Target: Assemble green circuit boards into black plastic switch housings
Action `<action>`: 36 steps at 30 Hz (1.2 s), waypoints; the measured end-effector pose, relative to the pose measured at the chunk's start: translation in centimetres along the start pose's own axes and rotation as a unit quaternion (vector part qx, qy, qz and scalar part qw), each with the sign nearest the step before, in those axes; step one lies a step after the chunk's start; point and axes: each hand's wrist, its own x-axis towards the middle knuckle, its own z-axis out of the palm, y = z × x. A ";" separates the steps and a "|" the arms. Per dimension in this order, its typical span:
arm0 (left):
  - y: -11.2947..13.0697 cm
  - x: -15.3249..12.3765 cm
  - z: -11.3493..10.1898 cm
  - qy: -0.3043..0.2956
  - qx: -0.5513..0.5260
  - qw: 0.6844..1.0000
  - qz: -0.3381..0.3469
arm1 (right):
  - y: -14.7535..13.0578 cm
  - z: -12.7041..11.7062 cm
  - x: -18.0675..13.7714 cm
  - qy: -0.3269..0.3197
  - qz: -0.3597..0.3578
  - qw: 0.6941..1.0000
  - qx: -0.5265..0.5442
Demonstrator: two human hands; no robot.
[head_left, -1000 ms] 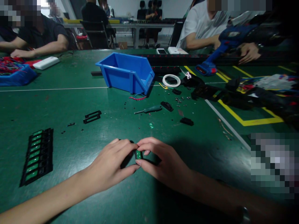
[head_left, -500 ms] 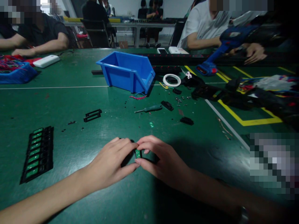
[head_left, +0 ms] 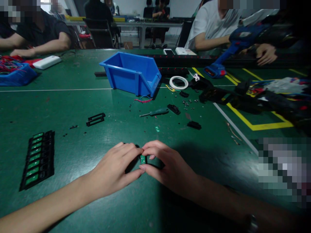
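Near the front of the table, my left hand and my right hand meet fingertip to fingertip. Between them shows a small green circuit board, seated in or on a dark part that my fingers mostly cover. Thumb and fingers of each hand close on its edges from either side. A small loose green board lies just beyond my right hand. Off to the left rests a black plastic tray with several green boards along one side.
A blue bin stands mid-table, with a green-handled screwdriver in front. Black frames, black plastic parts, screws and a white tape roll lie around. A blue cordless drill is at right. Co-workers sit opposite.
Both hands keep the same hold on the part with the green board. The view has shifted very slightly; nothing else visibly differs.
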 end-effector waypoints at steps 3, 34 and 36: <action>0.0 0.0 0.0 0.000 -0.001 1.000 0.000 | 0.0 0.0 0.0 -0.001 0.001 1.000 0.005; 0.1 0.1 0.0 -0.003 -0.001 1.000 0.002 | 0.1 -0.1 -0.1 -0.005 0.002 1.000 -0.014; 0.1 0.0 0.0 -0.001 -0.001 1.000 0.001 | 0.1 -0.1 -0.1 -0.006 0.002 1.000 -0.014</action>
